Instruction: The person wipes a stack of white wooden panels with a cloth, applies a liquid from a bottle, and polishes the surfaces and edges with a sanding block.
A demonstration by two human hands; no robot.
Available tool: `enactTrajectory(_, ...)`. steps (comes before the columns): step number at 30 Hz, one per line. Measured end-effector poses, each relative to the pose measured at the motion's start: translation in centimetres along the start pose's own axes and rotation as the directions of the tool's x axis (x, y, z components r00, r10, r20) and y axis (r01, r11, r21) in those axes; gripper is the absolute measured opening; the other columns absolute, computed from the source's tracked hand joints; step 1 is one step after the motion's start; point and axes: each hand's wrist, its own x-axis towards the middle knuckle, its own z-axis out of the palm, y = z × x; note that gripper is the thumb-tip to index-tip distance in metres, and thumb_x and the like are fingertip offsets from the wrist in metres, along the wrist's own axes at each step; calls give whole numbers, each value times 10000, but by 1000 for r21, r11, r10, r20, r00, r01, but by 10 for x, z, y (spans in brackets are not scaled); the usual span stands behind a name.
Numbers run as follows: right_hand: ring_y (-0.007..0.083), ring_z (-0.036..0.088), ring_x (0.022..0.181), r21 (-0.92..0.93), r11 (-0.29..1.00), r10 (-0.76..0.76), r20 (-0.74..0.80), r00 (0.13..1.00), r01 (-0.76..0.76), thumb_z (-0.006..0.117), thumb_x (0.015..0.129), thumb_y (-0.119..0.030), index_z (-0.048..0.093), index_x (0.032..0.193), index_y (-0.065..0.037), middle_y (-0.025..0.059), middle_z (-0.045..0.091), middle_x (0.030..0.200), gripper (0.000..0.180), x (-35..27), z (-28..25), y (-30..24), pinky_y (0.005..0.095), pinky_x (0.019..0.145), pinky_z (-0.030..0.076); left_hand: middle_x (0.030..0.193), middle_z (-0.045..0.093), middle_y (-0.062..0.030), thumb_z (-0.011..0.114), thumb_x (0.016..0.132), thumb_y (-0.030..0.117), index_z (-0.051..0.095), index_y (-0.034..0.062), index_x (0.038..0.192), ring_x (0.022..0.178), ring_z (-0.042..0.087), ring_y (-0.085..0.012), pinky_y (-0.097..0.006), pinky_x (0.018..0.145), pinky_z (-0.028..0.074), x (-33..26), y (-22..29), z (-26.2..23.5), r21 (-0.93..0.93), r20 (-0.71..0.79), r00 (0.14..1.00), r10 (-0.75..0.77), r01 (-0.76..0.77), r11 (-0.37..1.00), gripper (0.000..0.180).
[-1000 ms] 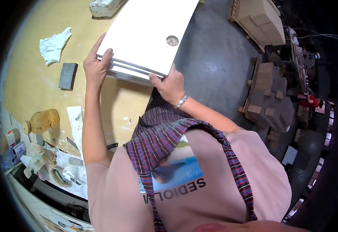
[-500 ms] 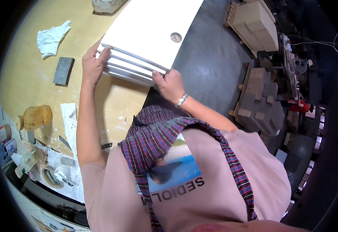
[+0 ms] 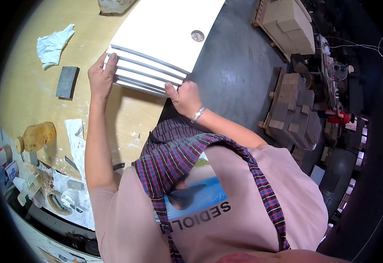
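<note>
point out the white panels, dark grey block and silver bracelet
White panels [image 3: 158, 37]: head view, top panel's broad face.
Dark grey block [image 3: 66, 82]: head view, broad upper face.
Silver bracelet [image 3: 198, 115]: head view, middle of band.

Workshop or factory hall, smudged yellowish tabletop [image 3: 88, 41], stack of white panels [image 3: 161, 35] at its right edge, amber jug [image 3: 40, 136] near the left edge, smooth grey floor [image 3: 239, 61] past the right edge, piled cartons [image 3: 286, 22] on wooden pallets [image 3: 256, 17], person in red [image 3: 343, 116] farther off

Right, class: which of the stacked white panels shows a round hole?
The topmost panel: its broad face lies exposed, with the round hole near its right edge. Only narrow strips of the panels beneath show.
</note>
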Motion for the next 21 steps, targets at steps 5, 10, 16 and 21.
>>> enactTrajectory(5,427,597,567,123,992,19,-130,991,-3,432,950,-594,613,643,44,253,550,560,731,6,5,3,485,578,491,796,597,22,655,949,280,666,-19,1191,687,490,-42,-188,613,415,3,-4,16,15,-166,978,126,-125,992,385)
enactTrajectory(10,434,614,631,48,999,12,56,998,-15,406,934,-643,629,771,58,263,588,631,754,-2,-5,-7,486,615,505,820,599,20,637,962,292,643,-42,1215,705,488,-56,-195,628,421,1,-36,0,-128,-91,996,19,-31,991,419)
enactTrajectory(16,459,590,620,97,995,-25,-27,999,27,376,956,-618,585,600,49,279,554,605,784,-2,17,10,498,608,491,823,541,47,616,978,269,670,-44,1076,715,443,-26,-199,595,372,-1,-27,9,-97,-162,986,39,-55,994,332)
enactTrajectory(21,453,595,618,95,993,71,-3,997,-70,412,959,-579,578,578,42,276,553,599,747,-2,14,8,499,611,489,837,614,9,661,946,301,639,-29,1231,715,490,-47,-195,651,429,-1,-32,4,-26,-176,984,29,-34,999,437)
